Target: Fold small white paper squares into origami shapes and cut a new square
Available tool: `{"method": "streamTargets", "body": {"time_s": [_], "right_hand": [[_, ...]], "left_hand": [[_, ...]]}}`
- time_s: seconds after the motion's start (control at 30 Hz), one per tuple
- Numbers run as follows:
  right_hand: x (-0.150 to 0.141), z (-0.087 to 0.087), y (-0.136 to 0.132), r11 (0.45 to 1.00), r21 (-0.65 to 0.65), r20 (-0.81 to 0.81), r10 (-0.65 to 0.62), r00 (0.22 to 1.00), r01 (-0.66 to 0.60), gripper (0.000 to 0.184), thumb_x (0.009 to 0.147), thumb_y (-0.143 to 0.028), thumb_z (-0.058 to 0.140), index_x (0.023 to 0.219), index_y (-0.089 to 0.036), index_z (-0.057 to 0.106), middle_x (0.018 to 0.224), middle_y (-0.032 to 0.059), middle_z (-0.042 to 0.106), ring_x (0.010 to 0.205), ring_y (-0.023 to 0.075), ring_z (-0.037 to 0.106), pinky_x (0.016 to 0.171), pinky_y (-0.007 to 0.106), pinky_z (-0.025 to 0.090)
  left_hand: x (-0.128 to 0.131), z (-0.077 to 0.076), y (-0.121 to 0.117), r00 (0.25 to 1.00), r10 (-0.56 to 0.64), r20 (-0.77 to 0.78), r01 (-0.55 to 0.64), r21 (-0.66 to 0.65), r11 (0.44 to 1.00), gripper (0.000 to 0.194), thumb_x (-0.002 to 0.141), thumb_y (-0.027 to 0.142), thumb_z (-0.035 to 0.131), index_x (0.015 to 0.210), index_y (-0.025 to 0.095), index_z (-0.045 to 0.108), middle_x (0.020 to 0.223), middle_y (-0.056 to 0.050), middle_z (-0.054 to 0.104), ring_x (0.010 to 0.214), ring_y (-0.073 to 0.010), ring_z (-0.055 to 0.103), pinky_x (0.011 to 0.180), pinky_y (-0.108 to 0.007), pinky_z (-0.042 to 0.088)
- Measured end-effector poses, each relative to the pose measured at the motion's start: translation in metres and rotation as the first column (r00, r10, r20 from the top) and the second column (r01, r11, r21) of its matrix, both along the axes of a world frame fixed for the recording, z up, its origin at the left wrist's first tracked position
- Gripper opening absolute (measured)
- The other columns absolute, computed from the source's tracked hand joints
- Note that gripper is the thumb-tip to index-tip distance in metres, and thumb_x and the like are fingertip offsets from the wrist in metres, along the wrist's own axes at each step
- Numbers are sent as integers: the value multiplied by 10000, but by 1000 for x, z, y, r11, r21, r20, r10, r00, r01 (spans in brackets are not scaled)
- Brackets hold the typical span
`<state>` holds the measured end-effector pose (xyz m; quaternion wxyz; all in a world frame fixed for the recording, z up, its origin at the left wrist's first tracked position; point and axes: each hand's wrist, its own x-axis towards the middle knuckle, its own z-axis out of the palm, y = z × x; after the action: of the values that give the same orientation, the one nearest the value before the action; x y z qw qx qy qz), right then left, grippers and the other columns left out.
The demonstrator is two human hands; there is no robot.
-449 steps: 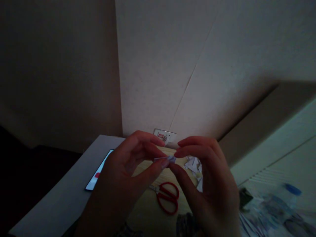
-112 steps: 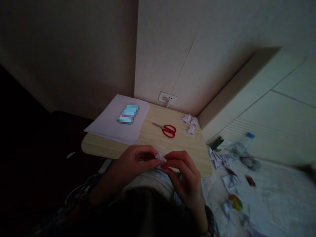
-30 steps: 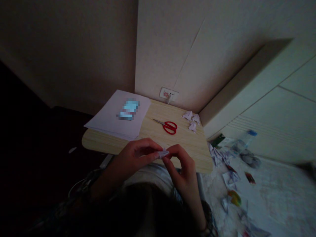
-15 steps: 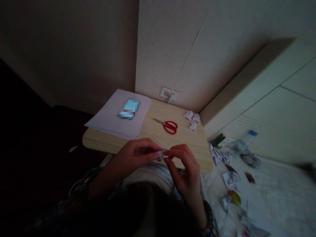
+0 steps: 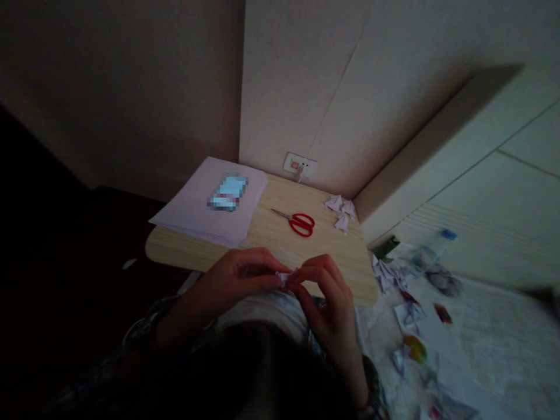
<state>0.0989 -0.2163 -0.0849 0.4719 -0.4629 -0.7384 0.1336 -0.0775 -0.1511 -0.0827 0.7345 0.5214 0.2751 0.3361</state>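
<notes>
A small folded piece of white paper [image 5: 285,277] is pinched between my two hands at the near edge of the wooden table [image 5: 271,256]. My left hand [image 5: 245,274] grips its left end between thumb and fingers. On its right end, the thumb and fingertips of my right hand [image 5: 327,291] are closed. The fingers partly cover the paper, so its exact shape is hard to make out. Beyond my hands lie red-handled scissors [image 5: 301,224], blades pointing left. Several small folded paper pieces [image 5: 340,211] stand at the table's far right corner.
A phone with a lit, blurred screen [image 5: 229,192] rests on a stack of white paper [image 5: 188,216] at the left. A wall socket [image 5: 300,165] holds a plug. To the right, a bed [image 5: 503,344] carries more folded paper [image 5: 385,275], a plastic bottle [image 5: 437,248] and scattered scraps.
My right thumb has come in against the folded paper, where it stood slightly apart before. The paper has turned a little between the fingers. Everything on the table has stayed put.
</notes>
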Motion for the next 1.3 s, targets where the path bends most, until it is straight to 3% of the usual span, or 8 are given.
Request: {"method": "streamTargets", "body": {"time_s": [0.13, 0.33, 0.6, 0.8, 1.3], "right_hand": [[-1, 0, 0, 1000, -17, -16, 3, 1000, -3, 231, 875, -2, 626, 905, -226, 582, 868, -24, 554, 816, 120, 556, 737, 216, 469], [-1, -1, -1, 999, -16, 8, -47, 999, 47, 203, 879, -40, 635, 919, -236, 596, 907, -4, 541, 861, 151, 562, 754, 259, 478], [-1, -1, 0, 999, -27, 3, -36, 999, 36, 173, 901, -93, 628, 975, -248, 631, 940, 17, 565, 883, 173, 586, 776, 303, 501], [-2, 0, 1, 999, -36, -33, -25, 999, 24, 196, 877, -43, 639, 923, -232, 621, 939, 10, 561, 891, 158, 573, 789, 272, 488], [-4, 2, 0, 997, -59, -19, -43, 999, 42, 139, 892, -101, 629, 917, -235, 606, 966, 24, 564, 920, 176, 573, 809, 308, 490]], "left_hand": [[-1, -4, 1, 1000, 2, -19, -1, 37, 999, 133, 741, 110, 747, 782, 218, 813, 740, 41, 714, 744, -93, 673, 716, -162, 513], [0, -2, 3, 999, -27, -42, 26, -9, 1000, 85, 747, 148, 743, 776, 201, 803, 761, 14, 771, 765, -138, 702, 757, -223, 542], [0, -3, 1, 990, 26, -137, -28, -14, 1000, 100, 734, 245, 750, 802, 193, 801, 685, -7, 775, 691, -169, 698, 716, -268, 547], [1, 2, 1, 990, 17, -141, -26, -64, 998, 92, 705, 227, 755, 773, 183, 799, 665, -6, 768, 676, -169, 697, 722, -274, 552], [3, 4, 1, 996, 23, -89, -38, -174, 984, 125, 644, 144, 798, 757, 196, 785, 661, 19, 778, 671, -158, 725, 733, -266, 568]]}}
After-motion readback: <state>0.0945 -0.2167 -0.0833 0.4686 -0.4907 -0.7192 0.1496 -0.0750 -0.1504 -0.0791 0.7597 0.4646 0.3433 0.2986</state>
